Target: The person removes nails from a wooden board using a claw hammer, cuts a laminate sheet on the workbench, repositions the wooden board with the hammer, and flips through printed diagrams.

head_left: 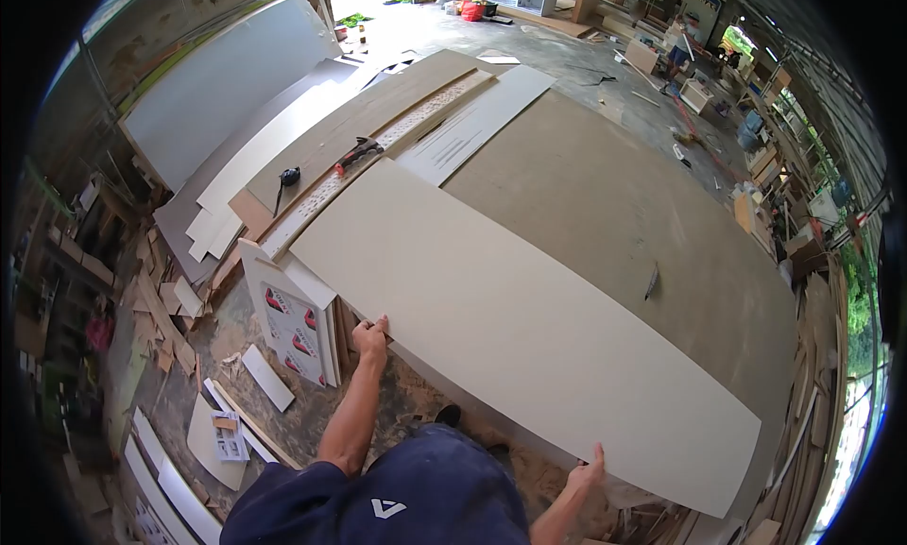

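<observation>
We have the long white panel (pixel 529 318) lying over the near side of the brown board (pixel 586 195), its long near edge towards us; we cannot tell whether that edge is raised a little or resting flat. Our left hand (pixel 370 342) is closed on this edge, thumb above and fingers curled beneath, near the left end of the brown board. Our right hand (pixel 584 474) grips the same edge towards the right side of the brown board, its lower fingers mostly hidden. With a sheet this long, we do best to share the weight evenly between both hands and move them together, so that it neither twists nor bows, and to lift rather than drag, lest grit mark the face. The slim tool (pixel 652 281) lies on the brown board just beyond the panel, so we should mind the far edge there. Left of the brown board lie the red-and-black tool (pixel 357 155) and, farther left, the tape measure (pixel 289 177); below its left end, wrapped boards (pixel 298 332) stand close to our left hand, where knuckles could catch
</observation>
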A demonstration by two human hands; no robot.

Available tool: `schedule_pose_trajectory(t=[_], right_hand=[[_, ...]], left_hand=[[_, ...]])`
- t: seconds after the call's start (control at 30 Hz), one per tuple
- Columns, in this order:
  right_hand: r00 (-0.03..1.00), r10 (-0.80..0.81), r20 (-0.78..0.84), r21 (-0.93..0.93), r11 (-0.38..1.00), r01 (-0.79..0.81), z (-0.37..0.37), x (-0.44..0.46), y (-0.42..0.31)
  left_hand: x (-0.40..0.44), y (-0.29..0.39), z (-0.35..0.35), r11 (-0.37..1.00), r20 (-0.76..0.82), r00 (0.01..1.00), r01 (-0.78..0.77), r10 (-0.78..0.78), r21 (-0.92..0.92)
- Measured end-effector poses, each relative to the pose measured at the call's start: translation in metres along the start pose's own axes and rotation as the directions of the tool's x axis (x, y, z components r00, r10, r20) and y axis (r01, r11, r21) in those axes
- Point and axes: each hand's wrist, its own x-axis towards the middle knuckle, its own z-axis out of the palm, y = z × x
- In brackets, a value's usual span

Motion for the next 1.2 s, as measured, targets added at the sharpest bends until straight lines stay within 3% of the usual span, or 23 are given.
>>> schedule_pose_trajectory(t=[0.1, 0.17, 0.2, 0.3, 0.37, 0.43, 0.47, 0.5, 0.57, 0.6, 0.67, 0.7, 0.77, 0.83, 0.9, 0.93, 1.0, 1.03, 1.13, 1.2], right_hand=[[0.989, 0.134, 0.068, 0.0, 0.991, -0.134, -0.014, -0.01, 0.009], [0.964, 0.223, 0.142, -0.129, 0.97, -0.205, -0.021, -0.006, 0.011], [0.966, 0.221, 0.131, -0.12, 0.971, -0.206, -0.021, 0.0, 0.01], [0.911, 0.289, 0.295, -0.324, 0.927, -0.189, 0.003, 0.034, -0.01], [0.897, 0.277, 0.346, -0.286, 0.941, -0.181, 0.007, 0.034, -0.019], [0.877, 0.244, 0.414, -0.262, 0.955, -0.142, 0.019, 0.037, -0.028], [0.855, 0.243, 0.458, -0.253, 0.958, -0.136, 0.018, 0.047, -0.03], [0.863, 0.234, 0.447, -0.231, 0.963, -0.142, 0.014, 0.056, -0.029], [0.881, 0.214, 0.423, -0.191, 0.971, -0.145, 0.007, 0.074, -0.037], [0.913, 0.163, 0.374, -0.182, 0.978, -0.1, 0.001, 0.08, -0.047], [0.966, 0.063, 0.252, -0.14, 0.99, -0.028, -0.014, 0.102, -0.061], [0.974, 0.056, 0.22, -0.115, 0.993, -0.031, -0.025, 0.117, -0.068], [0.999, -0.024, 0.025, 0.012, 1.0, 0.024, -0.052, 0.152, -0.079], [0.997, -0.034, -0.072, 0.104, 0.994, 0.042, -0.083, 0.195, -0.098], [0.977, -0.028, -0.212, 0.181, 0.981, 0.068, -0.124, 0.244, -0.129], [0.973, -0.048, -0.225, 0.262, 0.959, 0.108, -0.143, 0.271, -0.146], [0.953, -0.071, -0.293, 0.272, 0.95, 0.155, -0.184, 0.327, -0.194], [0.937, -0.096, -0.336, 0.262, 0.946, 0.191, -0.206, 0.359, -0.22], [0.926, -0.062, -0.372, 0.309, 0.933, 0.186, -0.269, 0.455, -0.286], [0.926, -0.054, -0.373, 0.287, 0.943, 0.171, -0.299, 0.503, -0.336]], left_hand=[[0.015, -0.001, 0.0, 1.0, 0.086, 0.996, -0.01, 0.012, -0.025], [0.023, -0.001, -0.001, 1.0, 0.128, 0.992, -0.012, 0.013, -0.014], [0.025, -0.002, -0.001, 1.0, 0.1, 0.995, -0.023, 0.025, -0.015], [0.024, -0.018, -0.002, 0.996, 0.001, 0.999, -0.033, 0.033, -0.085], [0.032, -0.02, 0.016, 0.982, 0.072, 0.997, -0.024, 0.038, -0.187], [0.043, -0.027, 0.022, 0.984, 0.064, 0.997, -0.032, 0.044, -0.177], [0.043, -0.03, 0.022, 0.98, 0.153, 0.985, -0.049, 0.08, -0.194], [0.046, -0.036, 0.039, 0.951, 0.073, 0.996, -0.019, 0.044, -0.309], [0.036, -0.039, 0.043, 0.986, -0.026, 0.989, -0.145, 0.143, -0.08], [0.035, -0.05, 0.057, 0.901, -0.201, 0.909, -0.289, 0.364, 0.324], [-0.009, -0.044, 0.082, 0.63, -0.25, 0.727, -0.309, 0.64, 0.712], [-0.039, -0.036, 0.099, 0.615, -0.211, 0.732, -0.34, 0.648, 0.711], [-0.103, -0.034, 0.131, 0.32, 0.252, 0.667, -0.611, 0.701, 0.724], [-0.16, -0.051, 0.177, 0.353, 0.397, 0.688, -0.682, 0.608, 0.64], [-0.234, -0.069, 0.221, 0.339, 0.778, 0.482, -0.868, 0.403, 0.363], [-0.277, -0.072, 0.239, 0.33, 0.796, 0.457, -0.88, 0.397, 0.34], [-0.359, -0.08, 0.273, 0.047, 0.97, 0.235, -0.971, 0.056, 0.233], [-0.388, -0.094, 0.295, 0.039, 0.977, 0.206, -0.978, 0.047, 0.204], [-0.457, -0.111, 0.329, -0.113, 0.969, 0.246, -0.963, -0.013, 0.243], [-0.485, -0.108, 0.341, -0.136, 0.911, 0.388, -0.919, -0.136, 0.371]])
